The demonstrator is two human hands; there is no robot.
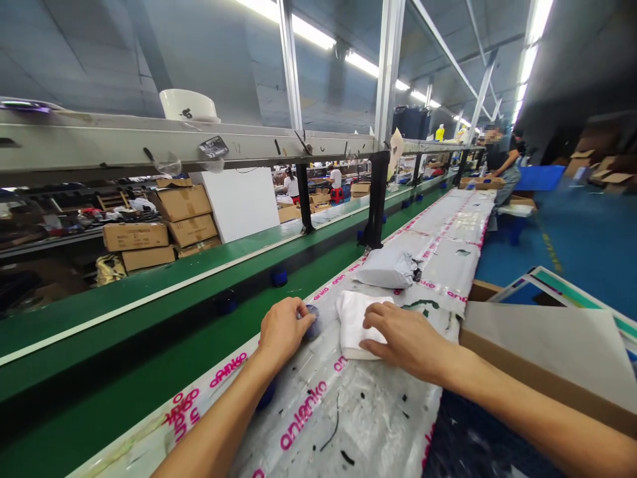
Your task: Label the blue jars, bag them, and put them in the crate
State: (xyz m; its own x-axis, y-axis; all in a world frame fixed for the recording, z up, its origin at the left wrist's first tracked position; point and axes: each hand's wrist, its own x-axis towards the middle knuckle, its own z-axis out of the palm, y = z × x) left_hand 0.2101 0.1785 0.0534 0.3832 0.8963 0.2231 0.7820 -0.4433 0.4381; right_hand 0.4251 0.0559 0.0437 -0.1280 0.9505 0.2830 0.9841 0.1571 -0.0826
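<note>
My left hand (283, 326) is closed, thumb and fingers pinched together at the edge of a small round bluish piece (312, 322). The piece rests on the plastic-covered bench (378, 405); its exact kind is unclear. Over a folded white cloth (352, 326), my right hand (405, 335) reaches in from the right, fingers curved and apart, fingertips at the cloth's right side. Just beyond the cloth lies a pale plastic packet (385, 267), dark at its right end.
A green conveyor (199, 358) with dark blue pieces (279, 277) on it runs along the left. A metal post (377, 199) stands at the bench's far edge. To the right is an open carton (542, 352) with flat boards. Another person (502, 162) stands farther down the bench.
</note>
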